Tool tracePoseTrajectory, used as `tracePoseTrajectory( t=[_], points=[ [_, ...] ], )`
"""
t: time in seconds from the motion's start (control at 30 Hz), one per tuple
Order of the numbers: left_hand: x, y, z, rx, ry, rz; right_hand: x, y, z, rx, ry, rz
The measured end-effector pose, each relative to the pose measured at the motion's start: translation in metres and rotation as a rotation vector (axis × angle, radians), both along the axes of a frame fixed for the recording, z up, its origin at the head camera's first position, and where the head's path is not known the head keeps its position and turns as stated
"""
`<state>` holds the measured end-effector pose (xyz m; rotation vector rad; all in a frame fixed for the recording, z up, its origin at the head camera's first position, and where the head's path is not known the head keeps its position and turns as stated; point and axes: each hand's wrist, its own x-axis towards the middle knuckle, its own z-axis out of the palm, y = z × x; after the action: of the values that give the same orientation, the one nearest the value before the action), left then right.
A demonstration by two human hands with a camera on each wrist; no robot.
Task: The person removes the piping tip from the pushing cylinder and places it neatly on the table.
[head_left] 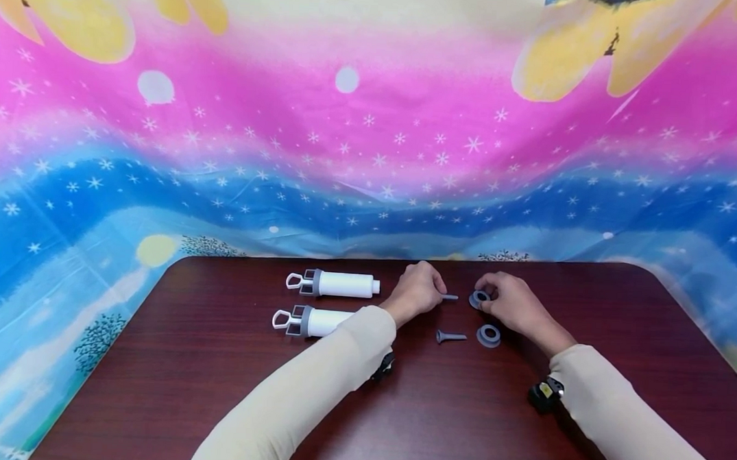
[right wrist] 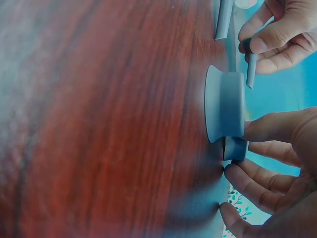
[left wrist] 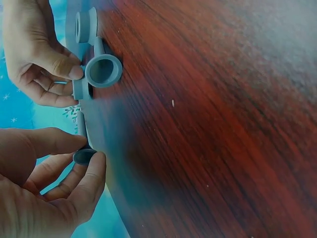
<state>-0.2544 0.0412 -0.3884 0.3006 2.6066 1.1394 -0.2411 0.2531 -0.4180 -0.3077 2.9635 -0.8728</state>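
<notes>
My left hand pinches the wide end of a grey funnel-shaped nozzle between thumb and fingers, its thin stem pointing right in the head view. To its right, my right hand grips a grey flanged ring by its edge, at the tabletop. Nearer the front lie a second grey flanged ring and a second funnel-shaped nozzle, which neither hand touches. In the right wrist view, that second ring partly covers the gripped one.
Two white cylinders with grey collars and looped white handles lie left of my hands, one farther back and one nearer, partly behind my left sleeve. They rest on a dark reddish wooden table. A printed cloth hangs behind its far edge.
</notes>
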Motion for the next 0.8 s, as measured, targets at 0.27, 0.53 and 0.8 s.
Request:
tracePoseTrajectory(
  t=[0.27,0.53,0.8],
  points=[
    [-0.0005,0.0038,-0.0009,-0.015,-0.008,-0.004,0.0018,0.0010,-0.0007,-0.003,0.009,-0.009],
    [-0.0030,0.0056,-0.0036,-0.045,-0.008,-0.015,0.0021,0.0009,-0.0018,-0.005,0.005,-0.006],
    [-0.0053,0.0079,-0.0053,-0.066,-0.004,-0.024,0.0025,0.0008,-0.0001,0.002,0.016,-0.010]
  ],
)
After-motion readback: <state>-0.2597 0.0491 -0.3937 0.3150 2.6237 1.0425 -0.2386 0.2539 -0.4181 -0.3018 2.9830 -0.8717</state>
